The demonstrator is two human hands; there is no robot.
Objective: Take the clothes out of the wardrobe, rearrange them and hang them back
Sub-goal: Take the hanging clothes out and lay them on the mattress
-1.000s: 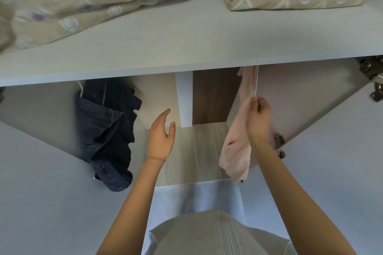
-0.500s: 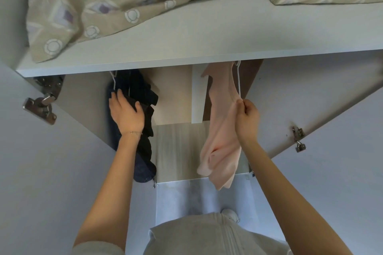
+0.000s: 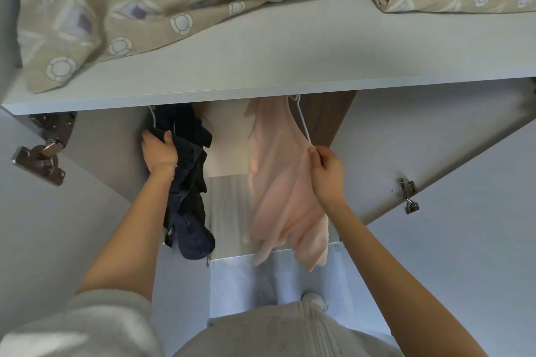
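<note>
A pale pink garment (image 3: 278, 182) hangs on a thin white hanger (image 3: 301, 119) under the wardrobe shelf, right of centre. My right hand (image 3: 326, 169) pinches its upper right edge beside the hanger wire. A dark navy garment (image 3: 190, 182) hangs at the left on another hanger, whose hook (image 3: 152, 114) shows just below the shelf. My left hand (image 3: 158, 151) grips the navy fabric near its top, fingers curled round a fold. The rail is hidden behind the shelf.
A grey shelf (image 3: 290, 61) runs across above the clothes and carries beige patterned bedding (image 3: 145, 3). Both wardrobe doors stand open, with metal hinges at the left (image 3: 40, 156) and right (image 3: 407, 194). A wooden back panel (image 3: 327, 116) and a light floor board (image 3: 229, 211) show inside.
My left hand went from open air to the navy garment and closed on it. The pink garment swung left with my right hand still on it. The view shifted rightward.
</note>
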